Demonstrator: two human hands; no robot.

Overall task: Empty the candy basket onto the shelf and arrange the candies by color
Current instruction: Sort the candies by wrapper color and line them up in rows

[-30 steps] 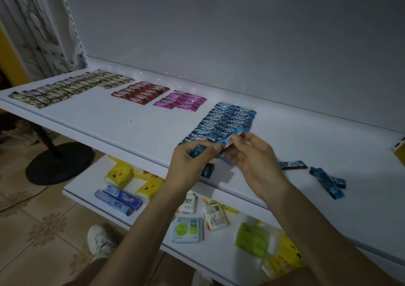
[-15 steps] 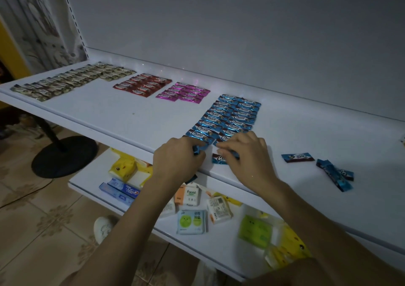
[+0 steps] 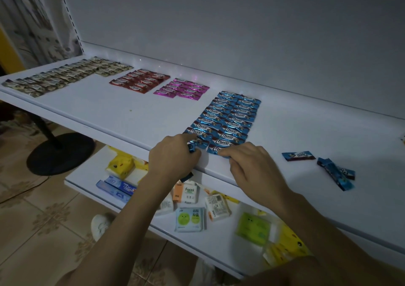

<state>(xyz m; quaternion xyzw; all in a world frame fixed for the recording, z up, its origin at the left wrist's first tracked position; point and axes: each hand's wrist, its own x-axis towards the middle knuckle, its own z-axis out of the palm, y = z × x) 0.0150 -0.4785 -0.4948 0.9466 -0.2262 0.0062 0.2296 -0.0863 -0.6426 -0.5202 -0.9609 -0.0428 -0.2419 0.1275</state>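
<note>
The blue block [image 3: 232, 119] of candies is lying on the white shelf [image 3: 131, 115], with its front row sitting right at the shelf lip, and that is where I am seeing trouble waiting. The left hand [image 3: 173, 154] is curling round a held candy [image 3: 191, 148] at the block's front-left corner. The right hand [image 3: 252, 167] is pinching the front candy [image 3: 215, 150] of the block's right column with bent fingertips. A nudge too far forward is likely sending either piece over the lip onto the lower shelf [image 3: 214, 246], and a dragging knuckle is liable to be skewing the slippery foil rows behind. Three loose blue candies [image 3: 335, 171] are waiting well right of the block. The pink group [image 3: 182, 89], red group [image 3: 140, 81] and pale group [image 3: 65, 77] are lying left of the block. No basket is showing. "Choco" is reading clearly on the blue wrappers. Below the block, a small pack [image 3: 189, 192] is reading "Facial"; the toothpaste boxes [image 3: 118, 187] are showing lettering I cannot make out.
</note>
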